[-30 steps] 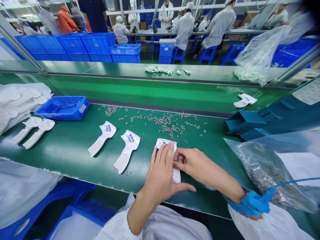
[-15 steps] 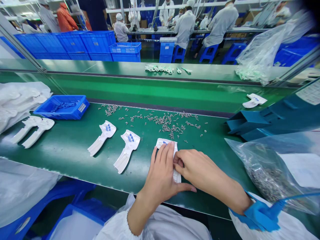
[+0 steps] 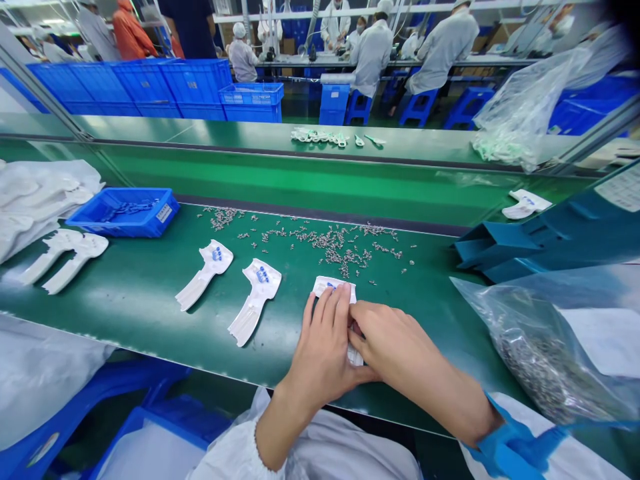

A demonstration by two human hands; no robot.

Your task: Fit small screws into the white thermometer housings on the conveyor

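A white plastic handle shell [image 3: 334, 285] lies on the green workbench under both hands. My left hand [image 3: 323, 340] rests flat across it, fingers stretched and thumb out to the right. Against the shell's right side, my right hand [image 3: 387, 333] has its fingers curled into a pinch; what is between the fingertips is hidden. To the left lie two similar shell halves, the nearer shell [image 3: 257, 293] and the farther shell [image 3: 207, 270], both with small blue parts in their heads. Beyond the hands, many small metal screws [image 3: 335, 243] are scattered over the bench.
A blue tray [image 3: 125, 213] of blue parts stands left, near more white shells [image 3: 75, 257]. At right are teal bins [image 3: 540, 240] and a clear bag [image 3: 545, 360] of metal pieces. Another shell [image 3: 527, 203] lies on the green belt. A blue strap [image 3: 515, 440] circles my right wrist.
My right hand has shifted slightly, its curled fingers staying at the shell's side. The shell on the belt has moved right. My left hand has stayed in place.
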